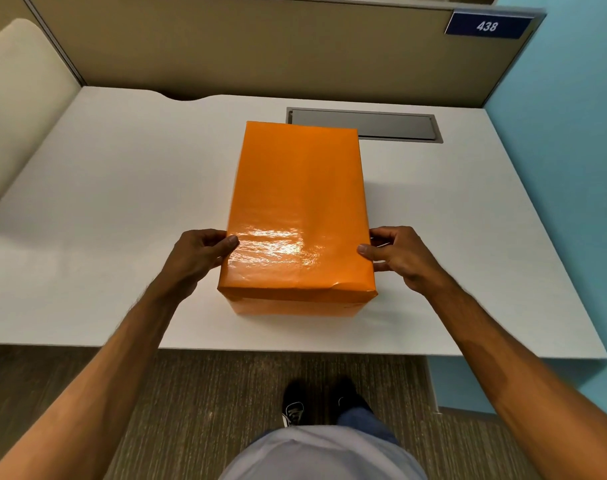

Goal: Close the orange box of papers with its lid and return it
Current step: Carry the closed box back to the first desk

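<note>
An orange box [297,303] stands on the white desk [122,188], near its front edge, with its glossy orange lid [300,202] sitting flat on top and covering it. The papers inside are hidden. My left hand [200,254] grips the lid's left side near the front corner, thumb on top. On the opposite side, my right hand [397,252] holds the lid the same way, thumb resting on the top surface and fingers down the side.
A grey cable hatch [395,124] is set into the desk behind the box. Beige partition panels [260,53] close off the back, with a blue "438" sign [487,26]. A blue wall [572,133] runs along the right; my feet [316,401] stand on carpet below.
</note>
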### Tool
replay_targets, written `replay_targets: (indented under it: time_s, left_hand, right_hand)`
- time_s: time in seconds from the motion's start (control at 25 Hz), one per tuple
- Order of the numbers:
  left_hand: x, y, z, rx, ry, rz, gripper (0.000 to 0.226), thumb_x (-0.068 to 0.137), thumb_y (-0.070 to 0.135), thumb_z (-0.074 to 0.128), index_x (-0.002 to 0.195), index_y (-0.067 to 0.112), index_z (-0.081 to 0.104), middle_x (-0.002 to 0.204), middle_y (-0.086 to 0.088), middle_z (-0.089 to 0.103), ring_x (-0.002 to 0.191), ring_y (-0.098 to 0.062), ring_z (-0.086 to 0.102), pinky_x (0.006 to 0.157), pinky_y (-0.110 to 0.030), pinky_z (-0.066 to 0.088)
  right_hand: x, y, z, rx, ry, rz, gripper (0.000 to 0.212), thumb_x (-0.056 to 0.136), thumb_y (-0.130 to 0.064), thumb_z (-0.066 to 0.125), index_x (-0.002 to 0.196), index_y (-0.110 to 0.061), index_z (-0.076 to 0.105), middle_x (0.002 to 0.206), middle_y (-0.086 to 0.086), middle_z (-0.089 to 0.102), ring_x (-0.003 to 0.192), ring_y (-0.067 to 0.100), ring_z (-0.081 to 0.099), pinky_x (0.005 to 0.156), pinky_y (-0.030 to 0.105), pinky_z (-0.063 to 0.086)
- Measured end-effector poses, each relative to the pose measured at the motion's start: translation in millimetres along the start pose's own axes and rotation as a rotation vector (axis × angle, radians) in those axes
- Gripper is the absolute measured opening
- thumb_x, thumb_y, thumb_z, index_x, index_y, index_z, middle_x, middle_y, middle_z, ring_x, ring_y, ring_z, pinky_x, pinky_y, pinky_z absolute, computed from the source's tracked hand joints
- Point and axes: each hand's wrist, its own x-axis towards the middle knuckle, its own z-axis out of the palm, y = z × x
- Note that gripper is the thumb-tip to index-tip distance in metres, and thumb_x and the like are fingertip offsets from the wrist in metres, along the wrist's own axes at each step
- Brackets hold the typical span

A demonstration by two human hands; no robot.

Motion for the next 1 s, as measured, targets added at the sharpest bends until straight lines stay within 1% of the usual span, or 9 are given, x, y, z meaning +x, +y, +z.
replay_targets:
  time_s: [0.16,0.32,0.44,0.48,0.56,0.68,0.76,0.88,1.0]
  left_hand:
    - [1,-4,1,-0.005,0.003,0.007,0.045,0.092,0.027,0.062,0.131,0.004,0.059,0.119,-0.012,0.068,0.109,-0.033,0.066,0.088,-0.039,0.053]
    - [7,-3,0,-0.118,0.003,-0.051,0.058,0.091,0.020,0.065,0.145,0.015,0.043,0.131,-0.007,0.060,0.114,-0.030,0.060,0.095,-0.045,0.050]
    - [19,2,-2,-0.175,-0.036,-0.074,0.059,0.090,0.009,0.062,0.144,0.023,0.043,0.131,-0.003,0.060,0.115,-0.025,0.059,0.087,-0.038,0.049]
    - [23,4,-1,-0.185,-0.029,-0.083,0.058,0.090,0.008,0.061,0.143,0.023,0.044,0.130,-0.003,0.060,0.116,-0.025,0.059,0.088,-0.039,0.048]
    - [33,8,1,-0.167,-0.008,-0.085,0.053,0.093,0.016,0.060,0.143,0.023,0.044,0.130,-0.003,0.060,0.116,-0.026,0.058,0.095,-0.043,0.046]
    - [55,21,5,-0.137,0.026,-0.064,0.048,0.096,0.032,0.055,0.141,0.019,0.047,0.130,-0.004,0.060,0.116,-0.025,0.059,0.093,-0.042,0.046]
    - [75,33,6,-0.120,0.052,-0.062,0.047,0.097,0.034,0.053,0.140,0.016,0.049,0.131,-0.005,0.060,0.118,-0.027,0.058,0.094,-0.042,0.047]
    - [107,50,8,-0.080,0.081,-0.079,0.049,0.097,0.038,0.052,0.139,0.012,0.051,0.136,-0.009,0.058,0.121,-0.030,0.056,0.103,-0.051,0.044]
    - [138,67,12,-0.052,0.118,-0.091,0.048,0.098,0.041,0.048,0.132,0.009,0.056,0.131,-0.010,0.060,0.115,-0.029,0.057,0.103,-0.052,0.043]
  right_hand:
    - [-1,1,2,0.014,0.019,0.020,0.055,0.082,-0.021,0.075,0.133,-0.008,0.056,0.117,0.007,0.065,0.100,0.027,0.066,0.075,0.038,0.060]
    - [1,0,0,0.090,0.020,0.054,0.061,0.078,-0.023,0.078,0.133,-0.011,0.054,0.119,0.007,0.065,0.102,0.027,0.067,0.070,0.032,0.060]
    - [9,1,0,0.137,0.049,0.020,0.058,0.081,-0.025,0.076,0.134,-0.015,0.053,0.120,0.005,0.064,0.106,0.025,0.065,0.079,0.036,0.058]
    - [14,0,0,0.146,0.074,0.008,0.057,0.083,-0.026,0.074,0.135,-0.015,0.053,0.121,0.005,0.064,0.107,0.024,0.064,0.082,0.037,0.057]
    - [26,-4,-1,0.154,0.129,-0.005,0.056,0.088,-0.026,0.070,0.139,-0.013,0.050,0.122,0.006,0.063,0.108,0.024,0.063,0.084,0.037,0.057]
    - [54,-16,-7,0.149,0.168,-0.016,0.053,0.092,-0.026,0.065,0.140,-0.010,0.049,0.123,0.010,0.063,0.109,0.026,0.063,0.088,0.040,0.056]
    - [76,-27,-11,0.145,0.173,-0.026,0.050,0.093,-0.025,0.063,0.139,-0.010,0.050,0.124,0.010,0.063,0.109,0.026,0.063,0.088,0.039,0.056]
    - [109,-40,-16,0.144,0.176,-0.015,0.045,0.095,-0.025,0.060,0.137,-0.008,0.053,0.125,0.010,0.064,0.108,0.026,0.064,0.090,0.042,0.056]
    - [142,-55,-22,0.141,0.185,0.013,0.039,0.097,-0.027,0.057,0.130,-0.007,0.058,0.123,0.013,0.065,0.107,0.029,0.065,0.093,0.047,0.055]
